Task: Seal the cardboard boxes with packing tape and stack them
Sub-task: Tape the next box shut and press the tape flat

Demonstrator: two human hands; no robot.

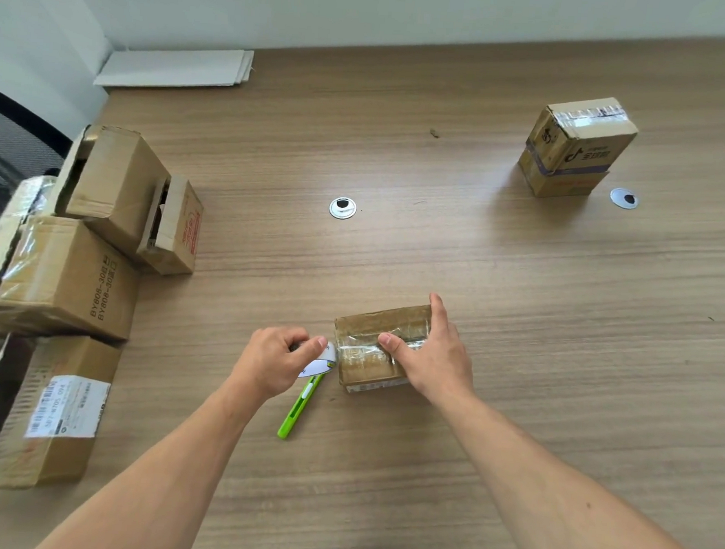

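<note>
A bench [481, 247] is occupied near its front by a cardboard box [364, 361], held down by the straightened fingers [438, 315] of the right hand [432, 355]. At the box's left end a tape roll [319, 363] is gripped by the curled fingers [301, 339] of the left hand [273, 360].

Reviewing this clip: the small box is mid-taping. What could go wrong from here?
1. The left hand holds the tape roll at the edge of the small box, and only the right hand pressing on top steadies it. A hard pull could slide the box or wrinkle the strip.
2. The green cutter lies just below the left hand. I cannot tell whether its blade is out, so a careless reach might catch it.
</note>
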